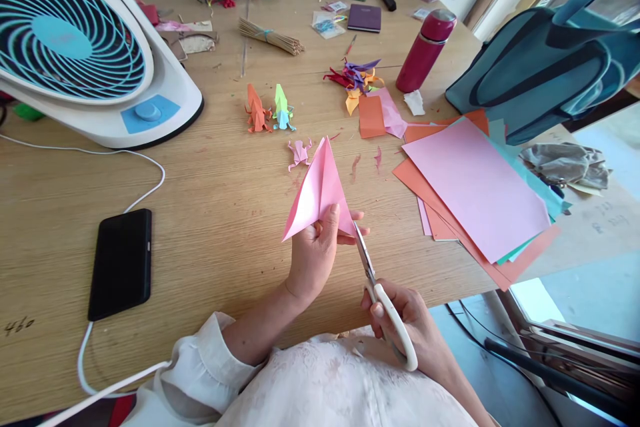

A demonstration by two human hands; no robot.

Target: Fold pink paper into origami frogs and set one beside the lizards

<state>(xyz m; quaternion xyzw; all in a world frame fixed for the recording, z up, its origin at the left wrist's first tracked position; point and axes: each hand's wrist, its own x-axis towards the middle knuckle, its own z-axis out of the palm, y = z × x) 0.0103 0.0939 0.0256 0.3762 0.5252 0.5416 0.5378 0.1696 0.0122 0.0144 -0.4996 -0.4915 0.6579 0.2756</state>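
Observation:
My left hand [316, 257] grips a folded sheet of pink paper [320, 187] between thumb and fingers, its pointed tip turned away from me. White-handled scissors [395, 323] are in my right hand [407, 313], whose fingers wrap the handles. The blades meet the lower right corner of the pink paper, close to my left fingertips. Just beyond the folded paper lies a small pink origami frog [299, 153]. Farther back stand an orange paper figure [257, 110] and a green and blue one [283, 109].
Stacked coloured sheets [480, 187] lie on the right, by a blue bag [545, 73] and a red flask [425, 51]. More folded figures [354, 77] sit at the back. On the left are a fan [80, 47] and a phone [121, 263] with a white cable.

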